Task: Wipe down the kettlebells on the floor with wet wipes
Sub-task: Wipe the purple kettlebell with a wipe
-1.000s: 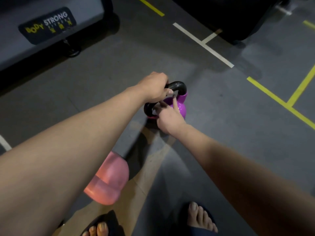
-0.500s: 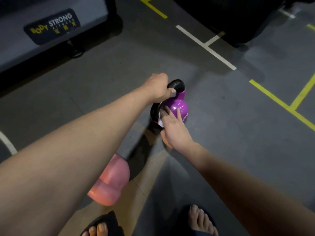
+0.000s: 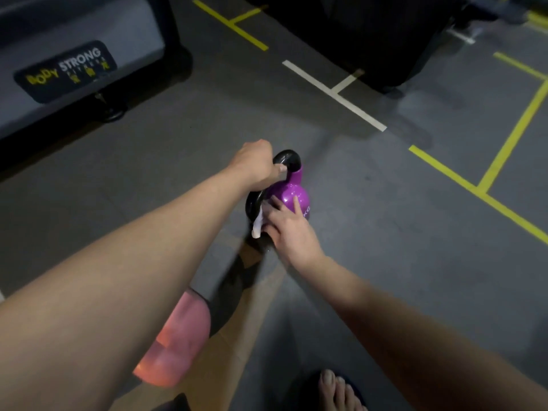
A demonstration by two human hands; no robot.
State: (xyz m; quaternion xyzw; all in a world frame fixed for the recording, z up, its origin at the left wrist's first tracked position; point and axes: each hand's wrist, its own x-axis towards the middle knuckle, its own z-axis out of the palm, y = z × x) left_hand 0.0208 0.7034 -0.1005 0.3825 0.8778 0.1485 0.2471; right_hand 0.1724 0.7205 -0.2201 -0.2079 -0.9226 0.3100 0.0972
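A purple kettlebell (image 3: 292,192) with a black handle (image 3: 287,159) stands on the grey floor in the middle of the view. My left hand (image 3: 256,164) grips the handle from the left. My right hand (image 3: 289,225) lies on the near side of the purple body with fingers spread straight, pressing a white wet wipe (image 3: 258,225) against it; only the wipe's left edge shows beside my hand. A pink kettlebell (image 3: 175,339) sits nearer to me, partly hidden by my left forearm.
A grey machine base with a "Body Strong" label (image 3: 63,71) stands at the far left. A dark piece of equipment (image 3: 370,34) is at the top. Yellow floor lines (image 3: 474,185) and white floor lines (image 3: 335,94) cross the floor. My foot in a sandal (image 3: 335,390) is at the bottom edge.
My right hand has slid with the wipe from the handle area down onto the purple body. The kettlebell has turned so more of its purple side shows. My left hand still grips the handle.
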